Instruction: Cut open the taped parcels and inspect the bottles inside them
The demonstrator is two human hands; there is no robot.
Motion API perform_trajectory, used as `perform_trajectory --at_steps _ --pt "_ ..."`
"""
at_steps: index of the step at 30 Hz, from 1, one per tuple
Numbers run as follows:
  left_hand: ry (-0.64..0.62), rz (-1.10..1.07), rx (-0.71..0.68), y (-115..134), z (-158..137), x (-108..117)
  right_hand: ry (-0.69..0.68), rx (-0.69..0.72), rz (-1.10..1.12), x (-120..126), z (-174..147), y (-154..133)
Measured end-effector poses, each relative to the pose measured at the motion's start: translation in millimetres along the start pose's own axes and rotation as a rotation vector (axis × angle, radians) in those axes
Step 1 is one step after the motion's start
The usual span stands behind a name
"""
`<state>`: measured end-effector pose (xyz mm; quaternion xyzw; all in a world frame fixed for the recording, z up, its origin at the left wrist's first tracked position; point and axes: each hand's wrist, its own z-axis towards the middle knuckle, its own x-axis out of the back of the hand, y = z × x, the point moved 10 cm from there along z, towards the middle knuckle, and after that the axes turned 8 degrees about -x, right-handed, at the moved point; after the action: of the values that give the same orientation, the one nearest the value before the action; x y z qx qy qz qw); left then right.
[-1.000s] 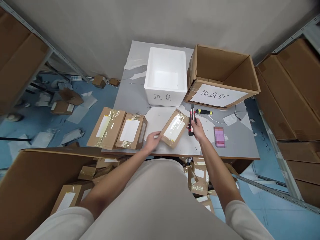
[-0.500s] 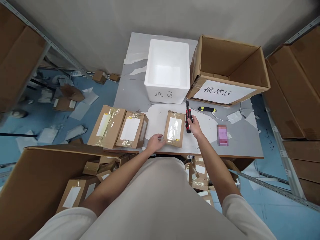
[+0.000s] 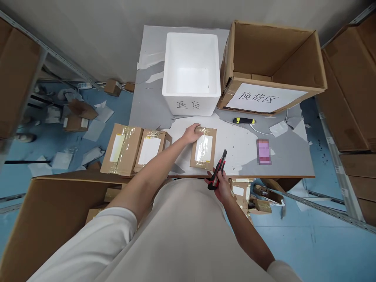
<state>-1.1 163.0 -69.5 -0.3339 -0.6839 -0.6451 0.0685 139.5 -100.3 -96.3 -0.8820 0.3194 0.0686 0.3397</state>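
Note:
A small taped cardboard box point(image 3: 193, 159) with a white label lies on the table just in front of me. My left hand point(image 3: 191, 134) grips its far left corner, fingers bent over the far edge. In my right hand point(image 3: 221, 186) is a red and black utility knife point(image 3: 216, 172), its dark blade out and pointing up and away from me. The knife is near the box's near right corner, over the table's front edge. Two more taped boxes, a larger one point(image 3: 129, 150) and one beside it point(image 3: 149, 150), stand to the left.
Behind the box stand a white foam box point(image 3: 192, 105) and a large open carton point(image 3: 229, 74), both with handwriting. A yellow and black cutter point(image 3: 244, 120) and a pink blurred item point(image 3: 264, 152) lie on the right. A big carton point(image 3: 55, 211) of parcels is below left; shelves flank both sides.
My left hand has moved from the box's near left corner to its far left corner. My right hand has drawn the knife back toward me, and the blade now tilts right.

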Motion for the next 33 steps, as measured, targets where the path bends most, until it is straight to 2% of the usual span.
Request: perform_trajectory --at_steps 3,6,9,12,14,17,20,23,25,27,29,31,33 --pt "0.025 -0.086 0.044 -3.6 -5.2 1.1 0.042 0.027 -0.007 -0.8 2.8 -8.0" --pt "0.119 -0.134 0.059 -2.8 -20.5 16.1 0.088 0.08 -0.101 5.1 5.1 -31.6" --pt "0.289 -0.165 0.092 -9.1 -50.4 39.1 0.123 0.187 -0.203 8.4 11.9 -74.3" --pt "0.381 -0.233 0.166 -25.9 -90.3 43.7 0.069 0.33 -0.346 -4.8 30.3 -125.5" --pt "0.379 -0.291 0.252 -41.8 -115.9 33.8 0.024 0.377 -0.442 -17.0 49.4 -151.3" --pt "0.333 -0.285 0.415 -63.3 -146.8 16.4 -0.001 0.402 -0.583 -31.9 79.1 -174.0" --pt "0.25 -0.137 0.451 -63.1 -156.8 11.4 -0.022 0.41 -0.705 -43.2 97.3 -180.1" --pt "0.259 0.119 0.326 -37.0 -146.0 27.0 -0.044 0.422 -0.716 -42.6 95.3 -178.7" --pt "0.235 0.288 0.153 -7.4 -128.2 32.7 -0.012 0.432 -0.728 -31.3 83.1 -176.3" --pt "0.102 0.422 -0.06 22.6 -107.1 22.3 0.043 0.413 -0.81 -15.0 66.2 -169.8" --pt "-0.069 0.527 -0.224 41.7 -91.1 3.5 0.075 0.36 -0.921 -0.1 49.1 -158.7" --pt "-0.184 0.617 -0.29 46.9 -80.9 -10.9 0.075 0.311 -0.978 10.4 35.4 -147.1" --pt "-0.227 0.687 -0.281 43.4 -75.0 -17.8 0.059 0.273 -0.962 16.3 28.1 -137.0"
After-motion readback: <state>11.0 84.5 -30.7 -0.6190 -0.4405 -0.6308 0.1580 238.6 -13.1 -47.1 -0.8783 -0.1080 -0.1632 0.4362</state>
